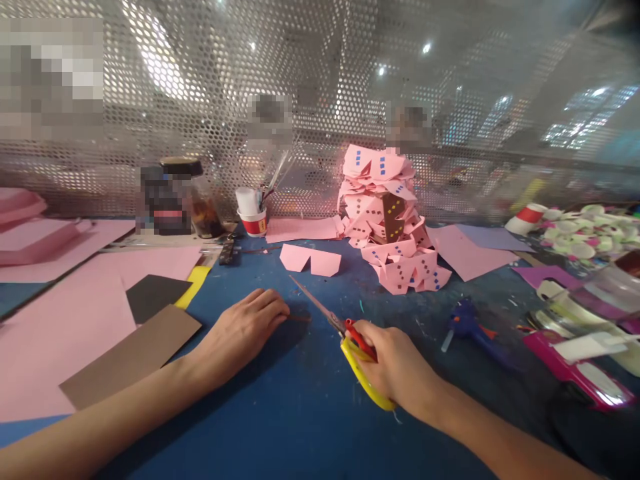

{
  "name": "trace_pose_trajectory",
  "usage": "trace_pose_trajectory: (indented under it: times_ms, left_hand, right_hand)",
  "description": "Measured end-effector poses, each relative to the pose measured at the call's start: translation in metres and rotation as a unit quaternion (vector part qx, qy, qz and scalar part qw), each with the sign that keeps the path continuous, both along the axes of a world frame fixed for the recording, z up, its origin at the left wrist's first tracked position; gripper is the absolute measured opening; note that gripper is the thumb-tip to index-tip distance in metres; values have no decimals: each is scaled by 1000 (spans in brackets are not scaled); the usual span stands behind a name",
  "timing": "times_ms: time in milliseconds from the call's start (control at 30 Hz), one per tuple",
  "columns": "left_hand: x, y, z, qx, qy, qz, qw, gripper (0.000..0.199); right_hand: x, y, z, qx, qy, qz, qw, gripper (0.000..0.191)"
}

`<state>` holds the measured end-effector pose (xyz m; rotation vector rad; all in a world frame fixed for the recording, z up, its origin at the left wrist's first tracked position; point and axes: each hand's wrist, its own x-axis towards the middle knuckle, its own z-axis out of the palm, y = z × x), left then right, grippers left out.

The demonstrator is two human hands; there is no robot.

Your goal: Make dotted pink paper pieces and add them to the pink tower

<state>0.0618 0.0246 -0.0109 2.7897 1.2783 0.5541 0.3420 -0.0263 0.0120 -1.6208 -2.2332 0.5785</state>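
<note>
A person's two bare hands meet over a blue table (260, 427), seen from the head.

The right hand (393, 357) is closed around the handles of a pair of scissors (363, 373), one handle loop yellow, the other red. The blades look nearly together and point forward and to the left, their tip near a pink paper cutout (311, 260). The right forearm reaches in from the lower right corner, slanting forward to the left, with the wrist fairly straight.

The left hand (250, 323) is palm down, fingers curved and drawn together; thumb and forefinger are closed on one end of a thin brown strip (301, 318). The strip's free end juts right, toward the scissors — whether it rests on the table I cannot tell. The left forearm comes from the lower left corner, low over the table, beside a flat brown card (133, 357).

The pink cutout, shaped like a mask with a notch in its lower edge, lies just beyond the hands, between them. Behind it and to the right rises a tall pile of similar pink cutouts (385, 227), many dotted with small squares. A blue glue gun (473, 327) lies right of the right hand.
</note>
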Motion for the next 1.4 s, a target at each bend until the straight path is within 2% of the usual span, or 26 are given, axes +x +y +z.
trace_pose_trajectory:
  times_ms: [267, 400, 500, 767, 900, 967, 1000, 1033, 1133, 1200, 1267, 1400]
  left_hand:
    - [-4, -5, 7, 71, 140, -67, 985, 20]
    - [-3, -5, 8, 110, 158, -74, 979, 22]
    - [0, -3, 7, 116, 138, -67, 981, 21]
    - [0, 1, -1, 23, 35, -28, 999, 20]
    - [4, -4, 8, -28, -67, 9, 997, 15]
    - [8, -10, 17, -123, -154, 62, 978, 13]
    - [11, -13, 21, -197, -192, 92, 957, 15]
    - [14, -16, 25, -279, -232, 95, 927, 19]
    - [21, -23, 30, -447, -329, 49, 830, 27]
    - [26, -27, 28, -510, -354, 26, 783, 30]
    - [29, -30, 25, -543, -352, 23, 762, 31]
    - [34, -34, 25, -552, -339, 25, 761, 32]
  right_hand:
    - [0, 1, 0, -6, -4, 2, 1000, 12]
    - [-1, 0, 0, -6, -1, 2, 1000, 11]
    - [-2, 0, 0, -11, 2, 0, 1000, 14]
    - [-1, 1, -1, -19, 11, -1, 1000, 11]
    - [0, 2, -2, -17, 32, -6, 999, 18]
    - [0, 2, -2, -34, 66, -17, 997, 21]
    - [0, 1, -1, -50, 93, -21, 994, 21]
    - [0, 1, 0, -69, 124, -22, 990, 20]
    - [-2, -1, 5, -133, 226, -23, 965, 20]
    - [-3, -2, 8, -182, 281, -28, 942, 23]
    - [-5, -3, 11, -222, 321, -31, 920, 27]
    - [-8, -5, 14, -251, 350, -29, 902, 27]
